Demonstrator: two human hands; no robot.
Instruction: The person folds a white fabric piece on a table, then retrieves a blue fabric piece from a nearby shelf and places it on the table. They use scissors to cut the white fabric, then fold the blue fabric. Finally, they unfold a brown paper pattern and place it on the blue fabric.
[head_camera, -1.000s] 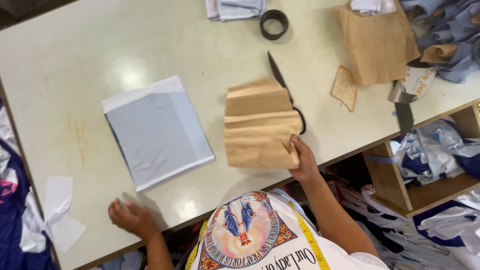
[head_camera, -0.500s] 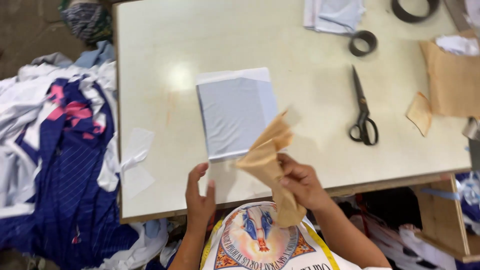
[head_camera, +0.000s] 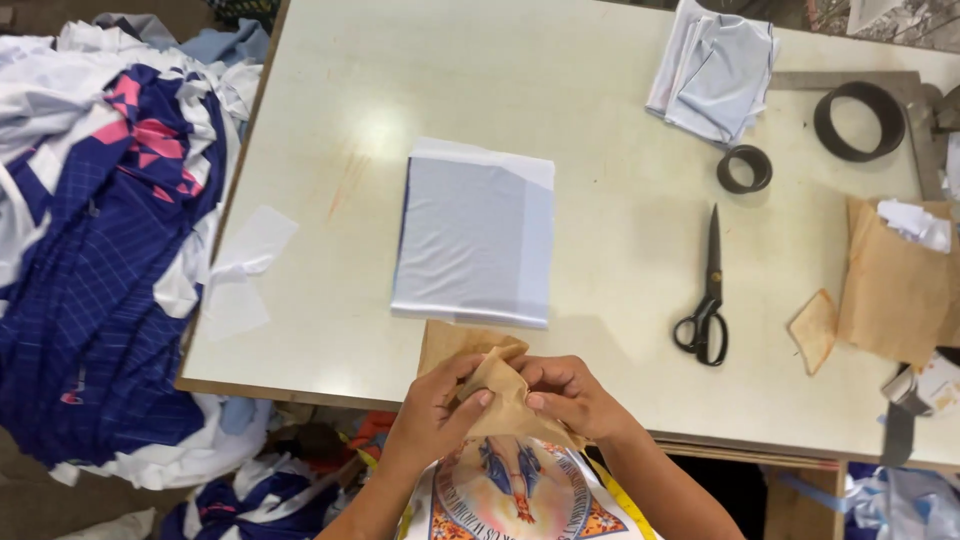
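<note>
both hands, left hand (head_camera: 432, 412) and right hand (head_camera: 570, 392), are closed on brown paper (head_camera: 497, 388); grey cloth (head_camera: 474, 237) is seen just beyond.

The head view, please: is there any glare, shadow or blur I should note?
Head view: a bright glare patch on the table; soft shadow beside the scissors; both hands, left hand and right hand, sharp on the brown paper; no obvious blur.

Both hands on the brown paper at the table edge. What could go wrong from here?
1. The brown paper is pinched by left hand and right hand partly past the table edge; it may tear or slip off.
2. Its far corner lies close to the folded grey fabric; a tug might shift that.
3. Scissors lie near the right hand.
</note>
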